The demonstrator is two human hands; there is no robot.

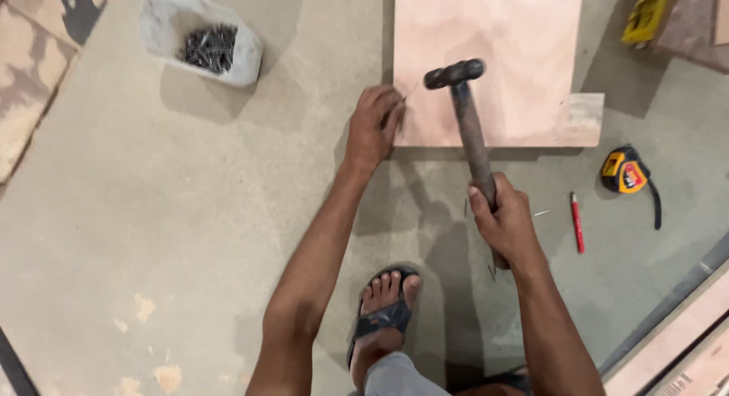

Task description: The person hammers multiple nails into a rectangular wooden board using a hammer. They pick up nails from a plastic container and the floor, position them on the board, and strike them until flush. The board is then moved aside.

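Lighting even and moderately bright, warm in tone. Soft shadows fall toward seven o'clock of the plywood board (493, 54), the white nail tub (199, 37) and both arms, indicating a source above toward one o'clock. No glare. Focus adequate at centre; slight softness and wide-angle stretch at frame edges.

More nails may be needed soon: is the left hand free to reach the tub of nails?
Probably not at once: the left hand is pinching a nail at the plywood board; the floor toward the nail tub lies open.
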